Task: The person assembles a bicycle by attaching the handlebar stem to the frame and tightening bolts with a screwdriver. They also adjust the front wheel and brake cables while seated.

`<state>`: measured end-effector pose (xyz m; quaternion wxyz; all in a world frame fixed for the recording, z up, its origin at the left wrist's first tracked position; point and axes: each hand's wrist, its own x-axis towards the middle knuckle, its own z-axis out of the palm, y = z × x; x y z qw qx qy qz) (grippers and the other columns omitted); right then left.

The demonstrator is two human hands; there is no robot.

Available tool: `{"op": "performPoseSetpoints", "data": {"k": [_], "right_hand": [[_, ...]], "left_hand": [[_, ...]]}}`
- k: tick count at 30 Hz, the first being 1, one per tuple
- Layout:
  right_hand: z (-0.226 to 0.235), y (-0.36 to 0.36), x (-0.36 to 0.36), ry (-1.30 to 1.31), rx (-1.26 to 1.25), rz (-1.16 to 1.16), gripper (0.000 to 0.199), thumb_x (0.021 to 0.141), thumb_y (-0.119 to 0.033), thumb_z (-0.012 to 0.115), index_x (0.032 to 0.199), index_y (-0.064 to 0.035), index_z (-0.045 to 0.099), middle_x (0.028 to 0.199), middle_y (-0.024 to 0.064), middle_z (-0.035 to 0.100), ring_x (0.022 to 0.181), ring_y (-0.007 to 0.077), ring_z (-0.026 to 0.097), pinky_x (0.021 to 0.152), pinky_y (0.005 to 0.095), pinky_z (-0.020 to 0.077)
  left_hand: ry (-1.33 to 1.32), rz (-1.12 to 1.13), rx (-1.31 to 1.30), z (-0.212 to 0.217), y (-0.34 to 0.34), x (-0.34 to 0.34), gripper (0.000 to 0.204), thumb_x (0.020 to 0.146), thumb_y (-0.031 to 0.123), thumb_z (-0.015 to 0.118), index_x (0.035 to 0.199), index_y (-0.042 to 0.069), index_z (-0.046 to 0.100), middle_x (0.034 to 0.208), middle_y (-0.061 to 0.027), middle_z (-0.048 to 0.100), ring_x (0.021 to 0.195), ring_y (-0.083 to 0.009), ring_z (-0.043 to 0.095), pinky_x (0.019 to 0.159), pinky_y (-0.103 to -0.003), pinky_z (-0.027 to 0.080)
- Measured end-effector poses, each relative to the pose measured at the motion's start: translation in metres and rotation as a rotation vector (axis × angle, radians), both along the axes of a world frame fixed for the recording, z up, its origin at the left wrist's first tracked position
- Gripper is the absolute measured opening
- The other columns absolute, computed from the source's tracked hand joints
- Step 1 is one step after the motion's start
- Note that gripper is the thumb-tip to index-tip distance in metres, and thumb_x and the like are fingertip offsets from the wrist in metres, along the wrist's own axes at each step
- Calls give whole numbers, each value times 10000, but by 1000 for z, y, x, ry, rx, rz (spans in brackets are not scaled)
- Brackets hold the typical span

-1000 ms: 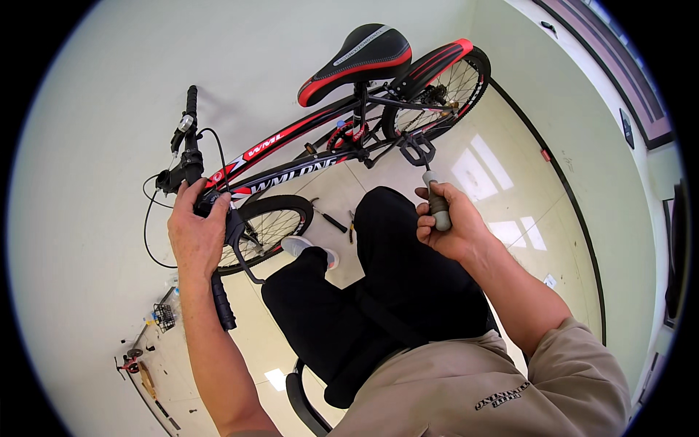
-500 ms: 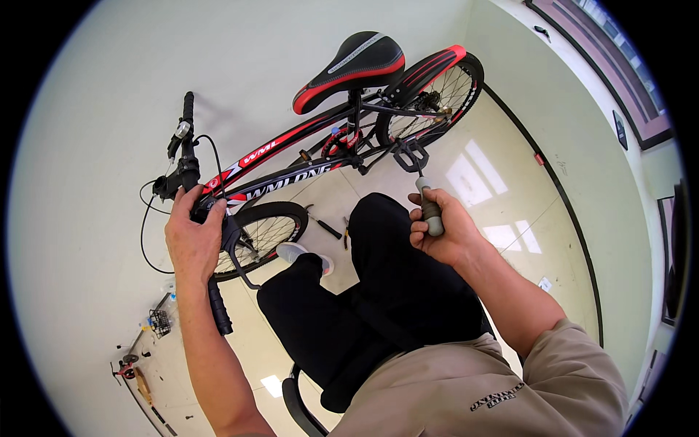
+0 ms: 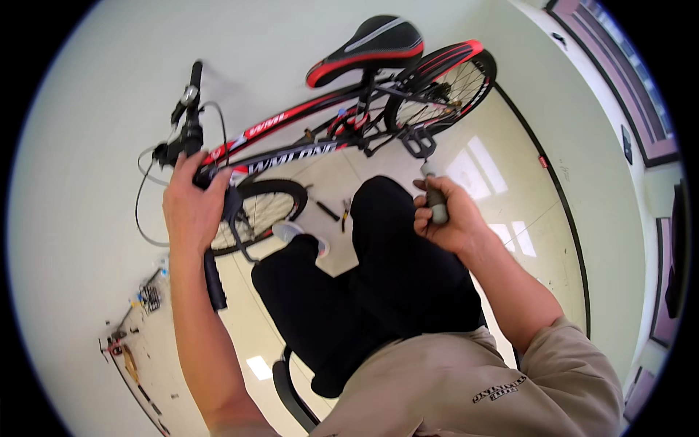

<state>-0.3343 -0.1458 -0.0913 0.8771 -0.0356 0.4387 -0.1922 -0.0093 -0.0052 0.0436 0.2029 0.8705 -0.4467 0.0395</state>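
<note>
Bicycle (image 3: pixel 302 156) beside wall (image 3: pixel 95 138), screwdriver (image 3: pixel 436 198) near pedal (image 3: pixel 417 143), floor (image 3: pixel 528 200) stretching to black skirting (image 3: pixel 519 119)

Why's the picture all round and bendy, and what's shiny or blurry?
Head view: the fisheye lens curves the dark strip and leaves black corners; head view: glare patches shine on the floor; head view: the bicycle looks slightly blurred.

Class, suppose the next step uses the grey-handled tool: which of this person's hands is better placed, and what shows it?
Probably the right hand: its fingers wrap the grey-handled tool. The left hand is well away from that tool and occupied, holding the handlebar.
</note>
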Motion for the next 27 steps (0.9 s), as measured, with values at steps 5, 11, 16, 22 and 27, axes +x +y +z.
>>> {"op": "performPoseSetpoints", "data": {"k": [5,11,16,22,27], "right_hand": [[0,-1,-2,-29,-18,-23,238,955,-253,576,1113,-78,546,775,36,522,582,128,452,554,284,401],[4,0,3,34,-29,-24,246,961,-237,570,1125,-57,538,794,34,513,588,122,423,567,280,384],[6,0,5,65,-39,-29,232,966,-235,565,1115,-59,538,793,28,510,589,116,416,569,275,379],[8,0,5,84,-31,-22,219,969,-239,559,1104,-67,547,784,16,507,583,107,416,564,267,377],[5,0,6,67,-39,-7,220,975,-242,547,1104,-65,551,783,15,507,583,104,420,558,262,377]], "left_hand": [[-128,-34,24,-5,-1,8,513,808,351,736,1215,45,680,1383,-316,522,1236,-438,557,1046,-425,446],[-58,-1,27,-2,-1,3,510,819,348,731,1221,40,674,1357,-282,556,1142,-412,617,1001,-435,477],[-37,-11,11,0,1,1,507,819,331,738,1227,38,671,1346,-275,563,1131,-402,623,989,-434,487],[-41,-29,-5,1,0,-3,481,820,318,746,1192,21,677,1176,-231,626,1027,-379,647,909,-444,511],[-48,-12,20,3,0,-4,484,817,312,745,1197,20,678,1180,-227,627,1017,-373,653,905,-440,513]]}}
